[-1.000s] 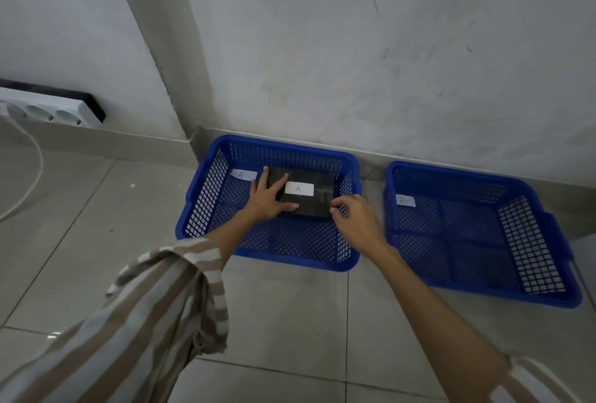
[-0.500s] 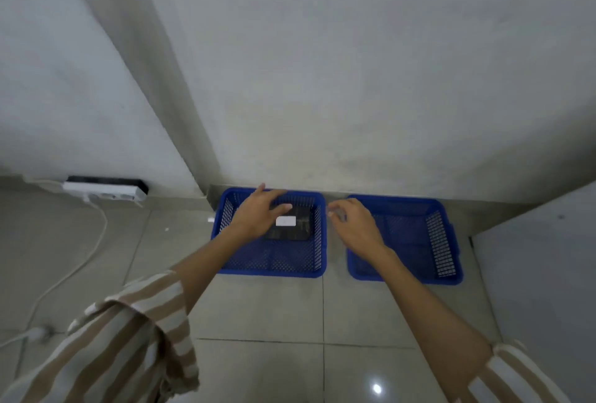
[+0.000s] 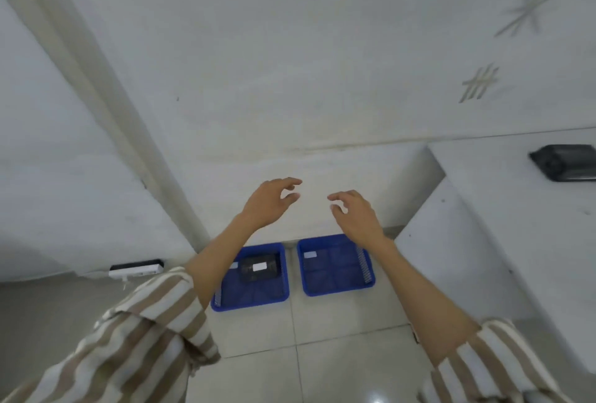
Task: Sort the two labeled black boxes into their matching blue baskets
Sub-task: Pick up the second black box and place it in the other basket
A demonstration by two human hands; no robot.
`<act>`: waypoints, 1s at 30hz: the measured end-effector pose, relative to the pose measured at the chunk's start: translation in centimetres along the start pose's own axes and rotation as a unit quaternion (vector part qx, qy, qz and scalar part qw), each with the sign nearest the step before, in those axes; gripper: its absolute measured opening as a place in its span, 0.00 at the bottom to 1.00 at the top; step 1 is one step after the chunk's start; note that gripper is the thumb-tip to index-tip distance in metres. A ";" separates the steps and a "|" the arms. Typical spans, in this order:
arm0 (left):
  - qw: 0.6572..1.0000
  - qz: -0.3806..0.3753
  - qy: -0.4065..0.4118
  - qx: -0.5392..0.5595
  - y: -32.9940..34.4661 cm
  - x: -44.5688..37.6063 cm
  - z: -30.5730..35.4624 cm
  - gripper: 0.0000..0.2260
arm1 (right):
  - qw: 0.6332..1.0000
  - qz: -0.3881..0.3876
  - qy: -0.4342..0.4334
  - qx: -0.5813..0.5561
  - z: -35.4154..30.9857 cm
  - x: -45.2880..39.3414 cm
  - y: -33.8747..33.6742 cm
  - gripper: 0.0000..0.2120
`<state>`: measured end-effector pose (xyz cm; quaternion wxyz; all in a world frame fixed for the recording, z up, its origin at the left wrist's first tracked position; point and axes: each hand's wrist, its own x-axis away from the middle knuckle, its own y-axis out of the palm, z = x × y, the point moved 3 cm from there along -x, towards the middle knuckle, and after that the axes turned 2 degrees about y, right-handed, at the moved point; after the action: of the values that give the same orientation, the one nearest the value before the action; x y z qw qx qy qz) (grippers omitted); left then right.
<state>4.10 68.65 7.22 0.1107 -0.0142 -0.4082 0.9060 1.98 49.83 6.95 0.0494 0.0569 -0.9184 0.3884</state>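
Wall now behind both raised hands, fingers spread empty, black box left in basket.

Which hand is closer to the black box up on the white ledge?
Right. The right hand is raised, empty, left of the black box; the left hand is farther left.

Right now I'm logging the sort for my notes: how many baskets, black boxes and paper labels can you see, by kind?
Blue baskets: 2, left and right
Black boxes: 2, one in the left basket, one on the counter
White labels: 3, box, left basket, right basket
Total: 7
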 end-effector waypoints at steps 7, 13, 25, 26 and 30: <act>0.998 -0.062 0.030 -0.007 5.7 1.6 11.2 0.18 | 1.000 0.027 0.014 0.002 5.6 5.4 -10.6 0.16; 0.998 -0.062 0.024 0.010 13.6 1.4 21.0 0.19 | 0.999 0.037 0.017 0.034 15.7 8.4 -21.2 0.16; 0.994 -0.096 -0.002 0.060 28.9 -2.9 38.5 0.20 | 0.997 0.034 0.056 0.035 32.4 10.4 -37.5 0.15; 0.992 -0.110 -0.002 0.064 30.4 -3.4 39.2 0.20 | 0.997 0.027 0.062 0.034 33.5 10.0 -37.8 0.15; 0.986 -0.152 -0.016 0.063 35.9 -6.6 41.1 0.20 | 0.996 -0.007 0.080 0.034 38.1 8.0 -38.8 0.15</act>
<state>-0.98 13.93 7.52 0.2410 0.0691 -0.3494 0.9028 -2.11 -4.91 9.11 0.1238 0.0335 -0.8971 0.4227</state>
